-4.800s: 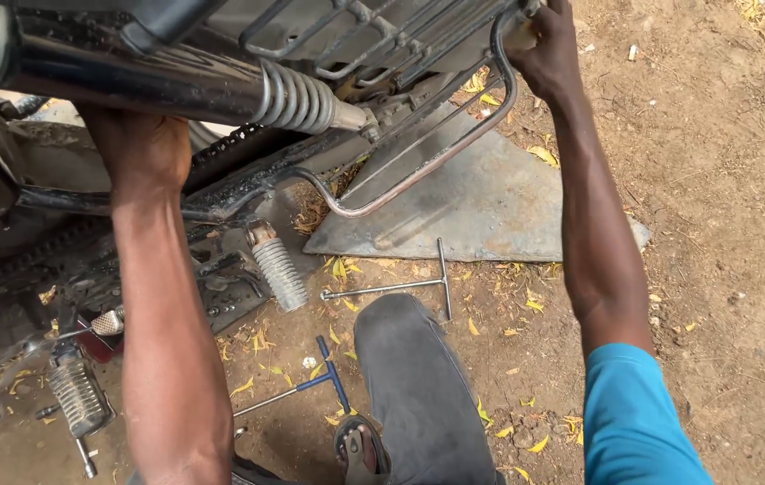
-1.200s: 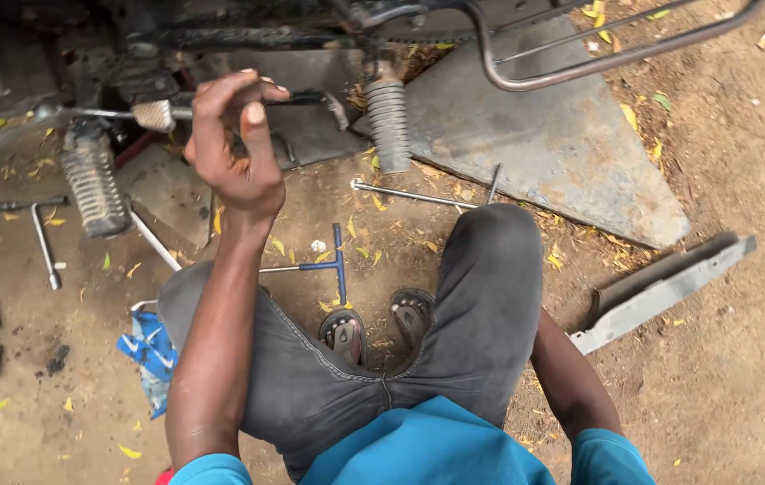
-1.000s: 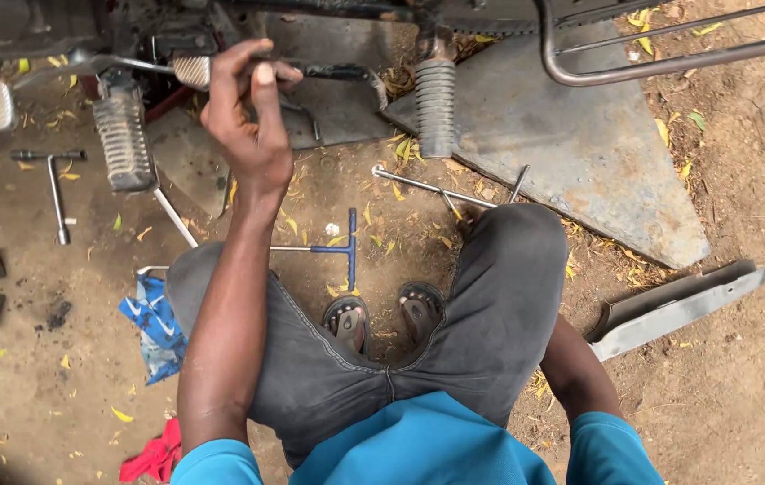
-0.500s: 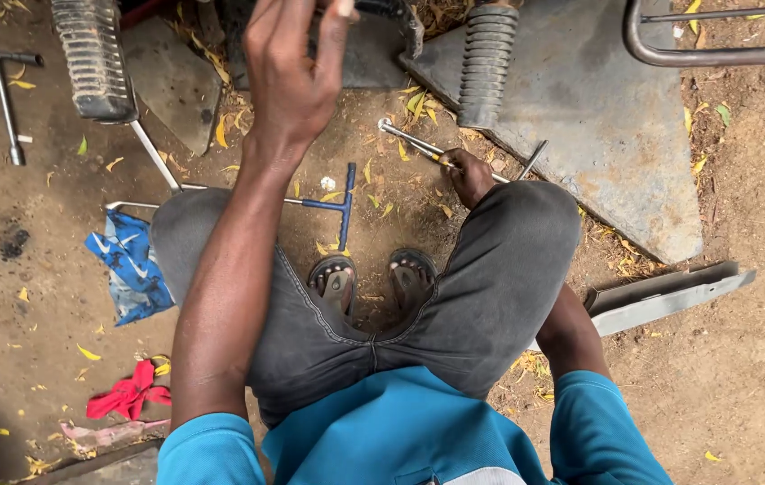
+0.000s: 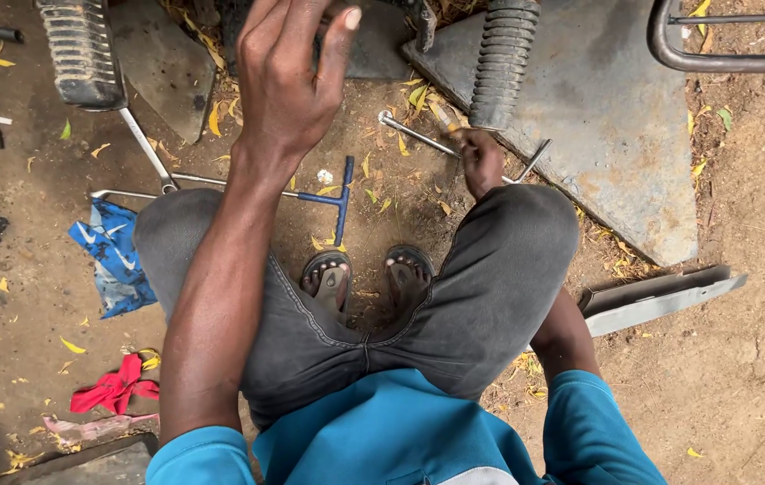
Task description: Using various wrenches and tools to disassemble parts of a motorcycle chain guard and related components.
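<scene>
Person squats on bare dirt ground (image 5: 742, 377), knees wide, sandalled feet together, under the rear of a two-wheeler.

Grey metal sheet (image 5: 607, 135) lies flat on the dirt ahead to the right; a ribbed shock spring (image 5: 501, 63) comes down onto its near edge. A second ribbed spring (image 5: 81, 49) hangs at upper left. A bent metal bar (image 5: 661, 301) lies well apart by the right knee.

Left hand (image 5: 288, 85) raised high, fingers curled against a dark part at the top edge; whether it grips anything cannot be told, the frame cuts it off.

Right hand (image 5: 479, 157) low by the right knee, closed on the silver T-handle wrench (image 5: 414, 135), which lies on the ground at the sheet's edge, just beside the spring.

Blue T-handle wrench (image 5: 333, 196) lies between the knees, untouched. Blue rag (image 5: 117, 256) and red rag (image 5: 113, 388) to the left.

Risks, as judged:
- Silver wrench may catch the sheet's edge or the spring when lifted; the fit there looks tight.
- Toes are bare in sandals right below: a dropped tool would land on them.
- Loose leaves and grit could foul the socket end.
- Left arm overhead, weight forward: a slip could tip the squat.
</scene>
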